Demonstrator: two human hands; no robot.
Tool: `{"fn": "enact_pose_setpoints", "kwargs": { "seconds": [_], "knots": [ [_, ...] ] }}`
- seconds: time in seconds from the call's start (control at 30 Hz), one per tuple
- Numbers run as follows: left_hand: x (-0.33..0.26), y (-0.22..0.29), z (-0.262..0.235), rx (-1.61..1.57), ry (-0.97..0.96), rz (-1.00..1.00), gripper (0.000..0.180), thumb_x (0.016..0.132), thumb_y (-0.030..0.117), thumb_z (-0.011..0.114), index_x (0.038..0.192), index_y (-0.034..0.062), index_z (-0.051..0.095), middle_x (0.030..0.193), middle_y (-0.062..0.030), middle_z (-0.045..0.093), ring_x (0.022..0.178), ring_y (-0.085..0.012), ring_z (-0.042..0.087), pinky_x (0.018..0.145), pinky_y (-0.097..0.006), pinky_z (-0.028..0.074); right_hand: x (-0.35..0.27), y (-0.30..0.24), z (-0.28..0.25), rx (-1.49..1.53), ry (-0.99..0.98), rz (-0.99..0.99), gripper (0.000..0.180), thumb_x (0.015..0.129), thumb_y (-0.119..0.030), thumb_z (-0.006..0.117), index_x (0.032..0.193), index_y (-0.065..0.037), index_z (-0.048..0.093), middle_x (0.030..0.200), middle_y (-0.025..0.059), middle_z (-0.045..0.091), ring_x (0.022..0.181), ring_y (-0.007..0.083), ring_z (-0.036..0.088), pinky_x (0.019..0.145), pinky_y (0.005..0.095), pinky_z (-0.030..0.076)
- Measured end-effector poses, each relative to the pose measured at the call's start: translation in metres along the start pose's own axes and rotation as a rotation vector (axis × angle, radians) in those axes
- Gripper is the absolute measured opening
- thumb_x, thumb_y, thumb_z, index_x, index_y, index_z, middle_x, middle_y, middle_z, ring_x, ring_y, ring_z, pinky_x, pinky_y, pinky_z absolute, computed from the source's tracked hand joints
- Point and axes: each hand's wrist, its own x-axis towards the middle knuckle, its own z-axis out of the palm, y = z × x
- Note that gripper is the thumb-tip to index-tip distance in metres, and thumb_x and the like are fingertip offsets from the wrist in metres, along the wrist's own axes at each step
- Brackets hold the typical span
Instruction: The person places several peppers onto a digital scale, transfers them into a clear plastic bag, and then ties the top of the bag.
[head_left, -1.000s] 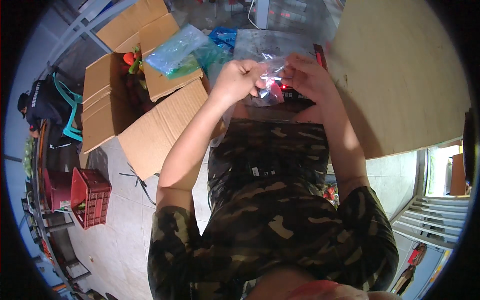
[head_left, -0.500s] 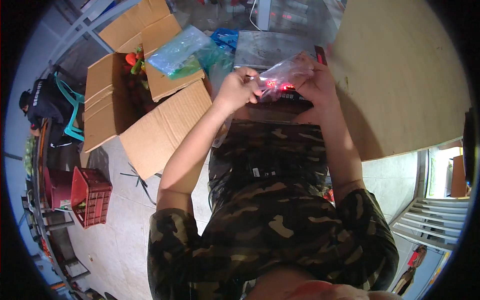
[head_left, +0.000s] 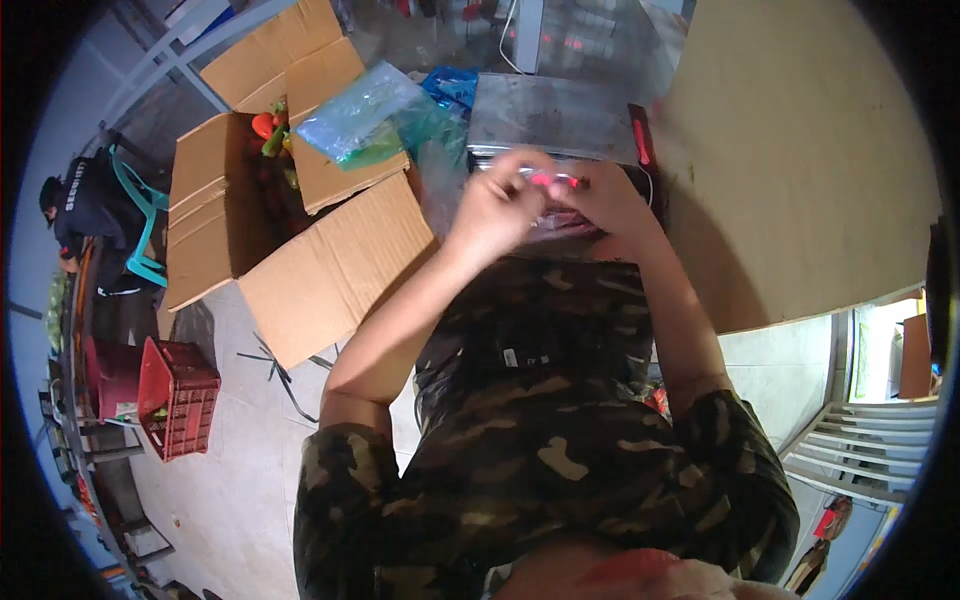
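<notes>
Both of my hands meet in front of my chest over a clear plastic bag [head_left: 560,222] with a small red item at its top edge. My left hand [head_left: 497,207] pinches the bag's upper rim from the left. My right hand [head_left: 603,200] grips the same rim from the right. The bag hangs down between them, partly hidden by my fingers. Just beyond it lies a grey metal device [head_left: 552,117] with a red strip at its right end, on a tan table [head_left: 800,160].
An open cardboard box [head_left: 290,210] holding red and green produce stands at my left, with blue-green plastic bags [head_left: 370,115] on its flap. A red crate [head_left: 178,398] sits on the tiled floor. A person in dark clothes [head_left: 90,205] sits far left.
My hands have shifted slightly down and toward the grey device, bringing the bag's top edge together between my fingers. The bag now hangs lower and looks flatter.
</notes>
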Motion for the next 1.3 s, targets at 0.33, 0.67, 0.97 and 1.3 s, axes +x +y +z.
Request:
{"fn": "enact_pose_setpoints", "kwargs": {
  "seconds": [0.33, 0.67, 0.97, 1.3],
  "knots": [
    [-0.006, 0.041, -0.025, 1.059, 0.210, 0.395, 0.034, 0.064, -0.002, 0.056, 0.095, 0.0092, 0.064, 0.113, -0.0268, 0.047, 0.093, -0.0392, 0.053, 0.079, -0.046, 0.043, -0.034, -0.057, -0.025, -0.344, 0.262, -0.017, 0.034, 0.070, -0.007, 0.057, 0.104, -0.004, 0.057, 0.091, 0.0182, 0.050, 0.082, 0.0357, 0.053, 0.071, 0.0409, 0.045],
    [-0.056, 0.116, -0.042, 0.866, 0.003, 0.619, 0.031, 0.061, 0.000, 0.056, 0.091, 0.0024, 0.065, 0.119, -0.0212, 0.049, 0.117, -0.0406, 0.040, 0.098, -0.055, 0.022, -0.093, -0.119, -0.068, -0.041, 0.269, -0.323, 0.051, 0.064, 0.009, 0.046, 0.113, -0.005, 0.055, 0.089, 0.0144, 0.049, 0.069, 0.0244, 0.049, 0.061, 0.0303, 0.041],
    [-0.079, 0.134, -0.043, 0.853, -0.012, 0.821, 0.024, 0.056, 0.000, 0.048, 0.075, -0.0015, 0.062, 0.102, -0.0232, 0.058, 0.114, -0.0483, 0.040, 0.097, -0.062, 0.016, -0.111, -0.125, -0.073, 0.075, 0.283, -0.594, 0.057, 0.054, 0.014, 0.038, 0.109, 0.007, 0.052, 0.102, 0.0241, 0.049, 0.071, 0.0239, 0.051, 0.061, 0.0283, 0.041],
    [0.007, 0.041, -0.146, 0.812, 0.134, 0.234, 0.032, 0.081, 0.022, 0.058, 0.105, 0.0016, 0.059, 0.117, -0.0221, 0.050, 0.113, -0.0345, 0.045, 0.094, -0.038, 0.036, -0.106, -0.108, -0.078, -0.111, 0.396, -0.263, 0.025, 0.070, 0.011, 0.044, 0.093, 0.010, 0.054, 0.110, 0.0237, 0.053, 0.093, 0.0288, 0.056, 0.081, 0.0322, 0.042]
  ]
}}
